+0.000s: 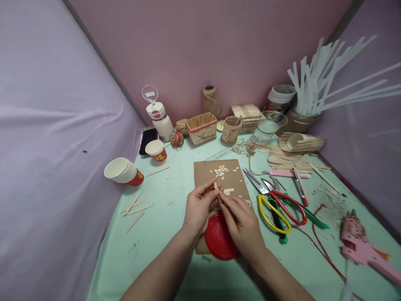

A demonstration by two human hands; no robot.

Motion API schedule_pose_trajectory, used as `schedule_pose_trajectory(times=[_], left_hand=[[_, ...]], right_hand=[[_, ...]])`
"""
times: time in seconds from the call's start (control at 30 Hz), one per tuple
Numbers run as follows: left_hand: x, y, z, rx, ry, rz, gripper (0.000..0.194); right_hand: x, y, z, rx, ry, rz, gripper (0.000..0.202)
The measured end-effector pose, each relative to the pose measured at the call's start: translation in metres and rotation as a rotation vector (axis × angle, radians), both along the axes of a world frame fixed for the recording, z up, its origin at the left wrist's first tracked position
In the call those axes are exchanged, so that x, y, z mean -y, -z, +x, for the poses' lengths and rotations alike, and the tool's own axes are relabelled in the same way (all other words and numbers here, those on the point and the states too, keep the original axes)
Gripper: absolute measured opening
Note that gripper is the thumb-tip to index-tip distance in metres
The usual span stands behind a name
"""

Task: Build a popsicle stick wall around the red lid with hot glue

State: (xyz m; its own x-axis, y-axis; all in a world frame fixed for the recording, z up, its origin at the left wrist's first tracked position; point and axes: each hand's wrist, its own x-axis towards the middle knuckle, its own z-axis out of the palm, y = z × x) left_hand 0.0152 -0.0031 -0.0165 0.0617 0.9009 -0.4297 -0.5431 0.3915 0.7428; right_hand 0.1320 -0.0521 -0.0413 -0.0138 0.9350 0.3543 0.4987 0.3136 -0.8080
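Note:
My left hand [199, 205] and my right hand [240, 213] meet over a brown cardboard sheet [206, 169]. Between their fingertips is a short, pale piece of wooden craft stick [216, 186], pinched from both sides. Small cut wood chips [221, 170] lie in a cluster on the cardboard beyond the hands, with a few larger flat pieces [229, 191] close by. Under my wrists sits a round red lid [221, 238], partly covered by the right hand. What lies beneath the fingers is hidden.
Scissors [266, 200], green-handled pruners [313, 217] and a pink glue gun [357, 242] lie to the right. Paper cups [122, 171] and loose sticks [135, 221] are at left. Behind stand a small basket [203, 133], a bottle [163, 125] and a clear bowl [266, 129].

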Motion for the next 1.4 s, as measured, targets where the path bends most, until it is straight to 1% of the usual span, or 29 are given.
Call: schedule_pose_trajectory(times=[0.27, 0.6, 0.87, 1.3, 1.4], left_hand=[[0.0002, -0.0005, -0.0001, -0.027, 0.019, 0.025, 0.042], [0.0024, 0.0040, 0.0002, -0.073, 0.039, 0.079, 0.045], [0.0022, 0.0077, -0.0010, -0.115, 0.052, 0.106, 0.050], [0.0024, 0.0080, -0.0009, -0.125, 0.064, 0.120, 0.043], [0.0024, 0.0080, -0.0013, -0.124, 0.071, 0.137, 0.047]], right_hand=[[-0.0017, -0.0003, 0.0010, -0.162, -0.031, -0.112, 0.039], [-0.0030, 0.0015, 0.0015, -0.300, -0.062, -0.183, 0.036], [-0.0030, 0.0035, 0.0021, -0.307, -0.050, -0.175, 0.037], [-0.0032, 0.0060, 0.0030, -0.312, -0.057, -0.165, 0.036], [-0.0032, 0.0054, 0.0033, -0.311, -0.057, -0.162, 0.036]])
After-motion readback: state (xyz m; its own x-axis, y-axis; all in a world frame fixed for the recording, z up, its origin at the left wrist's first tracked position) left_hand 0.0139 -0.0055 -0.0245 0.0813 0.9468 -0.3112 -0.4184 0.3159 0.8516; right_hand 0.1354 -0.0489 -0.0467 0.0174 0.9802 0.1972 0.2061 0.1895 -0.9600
